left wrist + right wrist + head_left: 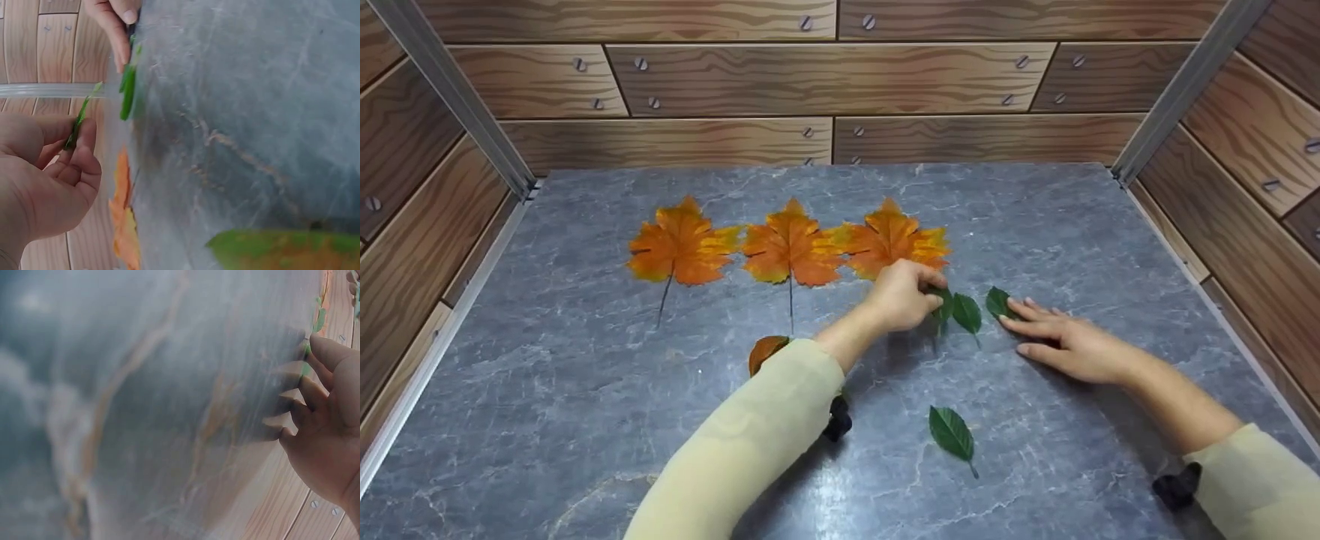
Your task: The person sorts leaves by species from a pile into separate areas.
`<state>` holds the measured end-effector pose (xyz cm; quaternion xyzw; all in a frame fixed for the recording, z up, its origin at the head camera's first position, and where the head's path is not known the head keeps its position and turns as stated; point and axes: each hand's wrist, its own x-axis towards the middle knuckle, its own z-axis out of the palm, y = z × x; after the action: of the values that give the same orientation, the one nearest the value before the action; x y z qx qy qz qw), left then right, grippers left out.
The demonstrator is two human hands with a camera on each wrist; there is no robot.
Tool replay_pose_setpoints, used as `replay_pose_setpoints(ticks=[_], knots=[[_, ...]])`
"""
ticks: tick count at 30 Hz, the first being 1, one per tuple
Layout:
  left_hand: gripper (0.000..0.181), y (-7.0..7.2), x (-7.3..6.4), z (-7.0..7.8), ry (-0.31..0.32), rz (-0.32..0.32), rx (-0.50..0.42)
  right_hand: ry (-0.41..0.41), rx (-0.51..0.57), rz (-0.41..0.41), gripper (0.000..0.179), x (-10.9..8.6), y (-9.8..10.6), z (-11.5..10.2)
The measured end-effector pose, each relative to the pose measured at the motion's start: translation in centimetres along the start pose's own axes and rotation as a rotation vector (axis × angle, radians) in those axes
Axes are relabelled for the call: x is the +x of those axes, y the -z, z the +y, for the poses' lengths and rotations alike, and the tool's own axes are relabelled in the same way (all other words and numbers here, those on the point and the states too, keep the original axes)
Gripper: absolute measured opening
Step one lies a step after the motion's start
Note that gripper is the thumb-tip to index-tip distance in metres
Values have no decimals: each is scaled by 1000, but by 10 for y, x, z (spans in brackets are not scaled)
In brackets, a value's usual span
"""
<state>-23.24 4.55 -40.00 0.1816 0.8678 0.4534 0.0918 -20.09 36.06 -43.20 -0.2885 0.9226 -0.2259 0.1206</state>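
My left hand [901, 296] pinches a green leaf [943, 306] between thumb and fingers, just below the rightmost orange maple leaf [889, 232]. The left wrist view shows this pinched leaf [79, 121] edge-on, raised off the tabletop. Directly right of it lies a second green leaf [967, 313], its stem pointing toward me. Farther right, my right hand [1069, 346] is palm down with its fingers extended, fingertips touching another green leaf [997, 301]. Nearer to me, a single green leaf [951, 433] rests on the table.
Two more orange maple leaves, one at the left [679, 244] and one in the middle [793, 246], line up with the rightmost one. A brownish-orange leaf [766, 352] is partly hidden by the left sleeve. Wood-patterned walls [832, 79] enclose the grey marbled table [585, 390].
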Motion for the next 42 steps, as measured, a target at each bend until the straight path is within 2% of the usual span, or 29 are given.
replay_pose_setpoints(ticks=[6, 13, 21, 29, 42], knots=[[23, -11, 0, -5, 42, -7, -2, 5, -14, 5, 50, 2, 0, -1], [22, -19, 1, -9, 47, -11, 27, -10, -10, 3, 50, 0, 1, -1], [21, -25, 6, -12, 60, 7, 111, -17, -6, -12, 51, 1, -1, 0], [22, -26, 5, -11, 87, -20, 129, -4, -13, -9, 51, 0, 0, -2], [29, -23, 3, -7, 73, -68, 142, -8, -4, -4, 51, -1, 0, -1]])
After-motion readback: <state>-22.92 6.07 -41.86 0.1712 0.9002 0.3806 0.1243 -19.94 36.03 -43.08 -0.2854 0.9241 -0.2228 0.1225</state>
